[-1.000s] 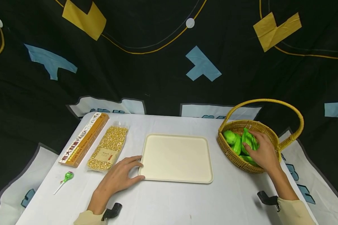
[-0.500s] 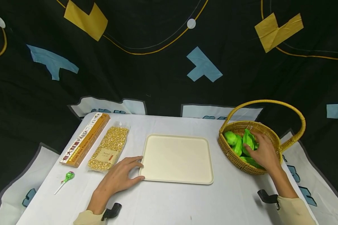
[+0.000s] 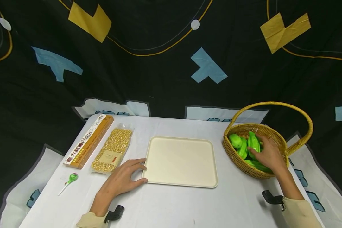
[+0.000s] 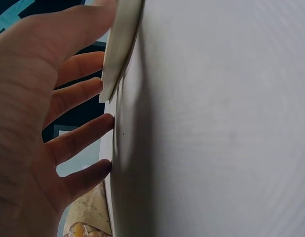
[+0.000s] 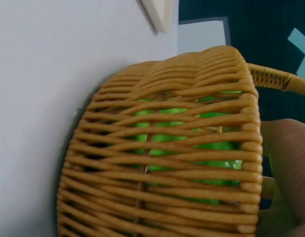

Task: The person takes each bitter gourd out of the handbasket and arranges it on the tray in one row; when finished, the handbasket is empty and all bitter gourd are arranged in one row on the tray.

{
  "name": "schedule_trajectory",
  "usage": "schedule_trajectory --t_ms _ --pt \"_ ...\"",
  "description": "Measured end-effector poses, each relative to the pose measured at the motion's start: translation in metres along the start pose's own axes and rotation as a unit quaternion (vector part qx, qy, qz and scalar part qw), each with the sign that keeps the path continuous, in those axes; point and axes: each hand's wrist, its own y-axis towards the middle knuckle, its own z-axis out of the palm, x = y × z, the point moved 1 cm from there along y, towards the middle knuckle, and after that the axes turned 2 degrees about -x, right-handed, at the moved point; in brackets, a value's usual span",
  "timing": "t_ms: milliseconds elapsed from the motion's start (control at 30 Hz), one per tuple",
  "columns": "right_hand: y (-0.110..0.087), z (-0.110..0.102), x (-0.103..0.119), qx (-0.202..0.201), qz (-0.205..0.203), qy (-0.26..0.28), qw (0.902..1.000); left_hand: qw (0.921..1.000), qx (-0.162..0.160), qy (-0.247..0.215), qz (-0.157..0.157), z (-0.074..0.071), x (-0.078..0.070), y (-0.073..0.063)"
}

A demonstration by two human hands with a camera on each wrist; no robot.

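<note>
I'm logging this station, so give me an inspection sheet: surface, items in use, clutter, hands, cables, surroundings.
Surface: white-covered table.
Items in use: cream tray; wicker basket holding green produce.
Clutter: pasta box, kernel bag, lollipop, left of the tray.
Hands: left hand touches the tray's left edge; right hand is inside the basket at the produce, grip unclear.
Cables: nothing seen.
Surroundings: black patterned cloth behind the table.

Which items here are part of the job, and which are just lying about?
Likely part of the job:
green vegetables, right hand at one of them
wicker basket, holding them
cream tray, left hand touching its edge

Apparently just lying about, touched by neither hand:
pasta box
bag of corn kernels
lollipop
</note>
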Motion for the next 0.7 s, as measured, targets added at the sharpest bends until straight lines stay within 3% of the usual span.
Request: schedule_trajectory --t_ms 133,333,700 --pt "0.0 -0.002 0.0 0.017 0.003 -0.001 0.9998 1.0 0.001 0.0 -0.002 0.001 -0.001 0.0" --pt "-0.003 -0.004 0.001 0.013 -0.01 0.002 0.9999 1.0 0.001 -0.001 -0.004 0.002 -0.001 0.0" --pt "-0.014 -0.006 0.003 -0.036 -0.029 0.022 0.9987 0.9998 0.01 -0.01 -0.014 0.0 -0.002 0.0"
